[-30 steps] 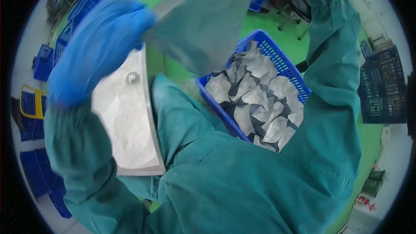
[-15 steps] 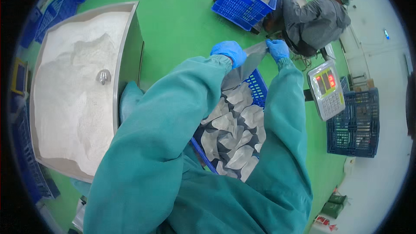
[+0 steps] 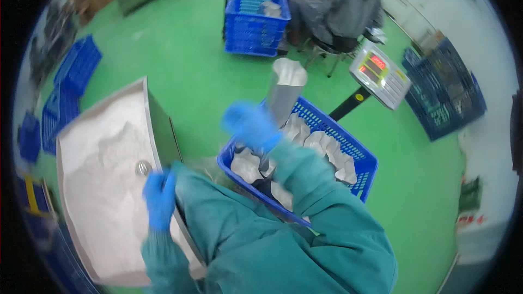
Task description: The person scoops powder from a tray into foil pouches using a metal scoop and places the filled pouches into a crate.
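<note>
A shallow metal tray (image 3: 147, 103) of white powder (image 3: 103, 201) lies at my left. My left hand (image 3: 159, 198), blue-gloved, is at its right rim, fingers bent and a little apart. Right beside the fingertips, a rounded shiny metal piece (image 3: 143, 168) sticks out of the powder; the rest of it is hidden. My right hand (image 3: 250, 125), also blue-gloved, is smeared by motion above the left side of a blue plastic basket (image 3: 366, 171). Next to it a tall silver bag (image 3: 286, 90) stands upright, top spread. Several silver bags (image 3: 327, 147) with open mouths fill the basket.
A scale display (image 3: 378, 73) with red digits rises on a post (image 3: 350, 103) behind the basket. Farther back, a person in grey (image 3: 346, 8) sits beside stacked blue baskets (image 3: 256, 32). Dark crates (image 3: 447, 90) stand by the right wall; blue baskets (image 3: 79, 65) are at far left.
Both hands held a silver bag stretched between them; now they are apart. My left hand has moved to the powder tray, and the bag stands in the basket. The view has shifted.
</note>
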Demonstrator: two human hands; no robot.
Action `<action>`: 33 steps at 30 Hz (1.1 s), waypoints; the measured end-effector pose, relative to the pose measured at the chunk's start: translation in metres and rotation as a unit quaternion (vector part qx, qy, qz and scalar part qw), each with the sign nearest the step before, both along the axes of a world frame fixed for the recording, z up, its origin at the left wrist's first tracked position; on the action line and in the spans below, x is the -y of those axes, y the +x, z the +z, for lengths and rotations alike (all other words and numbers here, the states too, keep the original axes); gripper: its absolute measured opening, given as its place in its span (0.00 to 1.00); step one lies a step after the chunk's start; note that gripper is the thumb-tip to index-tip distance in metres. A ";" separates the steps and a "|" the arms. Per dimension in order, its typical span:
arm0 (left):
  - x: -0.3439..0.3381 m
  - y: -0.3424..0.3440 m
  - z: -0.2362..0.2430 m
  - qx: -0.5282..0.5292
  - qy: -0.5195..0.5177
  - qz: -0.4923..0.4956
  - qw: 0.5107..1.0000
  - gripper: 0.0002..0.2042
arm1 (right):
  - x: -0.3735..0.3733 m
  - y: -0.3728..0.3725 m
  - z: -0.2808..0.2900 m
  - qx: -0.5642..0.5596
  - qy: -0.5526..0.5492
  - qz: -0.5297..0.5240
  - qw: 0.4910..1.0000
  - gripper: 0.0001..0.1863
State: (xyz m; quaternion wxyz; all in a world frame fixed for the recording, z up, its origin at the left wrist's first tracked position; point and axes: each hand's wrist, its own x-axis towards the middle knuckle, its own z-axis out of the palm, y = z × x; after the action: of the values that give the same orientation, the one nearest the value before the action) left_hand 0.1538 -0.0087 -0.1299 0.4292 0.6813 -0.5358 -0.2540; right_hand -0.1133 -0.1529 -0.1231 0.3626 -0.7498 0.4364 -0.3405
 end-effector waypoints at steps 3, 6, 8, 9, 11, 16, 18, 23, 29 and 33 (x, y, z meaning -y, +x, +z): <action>-0.115 0.076 -0.036 0.032 0.008 0.102 0.994 0.03 | -0.070 0.108 -0.047 -0.146 0.031 0.178 0.973 0.10; -0.273 0.145 -0.053 0.371 0.045 0.144 0.916 0.17 | -0.139 0.217 -0.103 -0.182 0.020 0.329 0.926 0.11; -0.321 0.144 -0.046 0.398 0.085 0.198 0.892 0.17 | -0.179 0.268 -0.110 -0.172 0.019 0.390 0.904 0.11; -0.327 0.141 -0.041 0.379 0.093 0.226 0.892 0.17 | -0.190 0.287 -0.112 -0.163 0.019 0.394 0.904 0.11; -0.336 0.142 -0.033 0.361 0.102 0.261 0.889 0.17 | -0.212 0.322 -0.121 -0.181 -0.017 0.406 0.896 0.10; -0.348 0.149 -0.023 0.347 0.116 0.297 0.882 0.17 | -0.222 0.393 -0.189 -0.200 0.072 0.289 0.933 0.22; -0.350 0.150 -0.021 0.339 0.121 0.303 0.882 0.17 | -0.231 0.403 -0.223 -0.231 0.095 0.312 0.917 0.21; -0.361 0.156 -0.020 0.326 0.131 0.329 0.877 0.17 | -0.263 0.418 -0.241 -0.183 0.267 0.287 0.901 0.18; -0.362 0.154 -0.012 0.336 0.138 0.327 0.873 0.17 | -0.222 0.427 -0.265 -0.090 0.145 0.369 0.914 0.18; -0.353 0.150 -0.004 0.344 0.139 0.320 0.872 0.17 | -0.149 0.385 -0.212 0.400 0.711 0.363 0.451 0.17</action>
State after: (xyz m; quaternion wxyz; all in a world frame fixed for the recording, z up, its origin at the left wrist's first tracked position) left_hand 0.3040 0.3444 -0.1343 0.1766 0.9123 -0.3617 0.0761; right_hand 0.2716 -0.0038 -0.3346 0.9945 -0.1019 0.0217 -0.0119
